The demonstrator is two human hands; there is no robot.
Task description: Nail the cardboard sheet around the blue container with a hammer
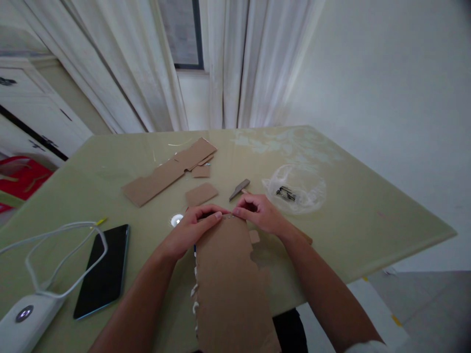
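Observation:
A long piece of brown cardboard (231, 284) runs from the table toward my body, with white thread laced along its left edge and small holes near its far edge. My left hand (196, 225) grips its far left corner, thumb on top and fingers behind the edge. At the far right corner, my right hand (262, 212) has its thumb and fingers pinched together. Whatever is between those fingertips is too small to make out. Just beyond lies a hammer (240, 189), its handle partly hidden under my right hand and forearm.
Cut cardboard strips (165, 174) and a small cardboard piece (201, 194) lie farther back. A clear plastic bag (307, 189) with dark metal pieces is on the right. A white round object (176, 220), a black tablet (103, 272) and a white power strip (31, 318) with cable are left.

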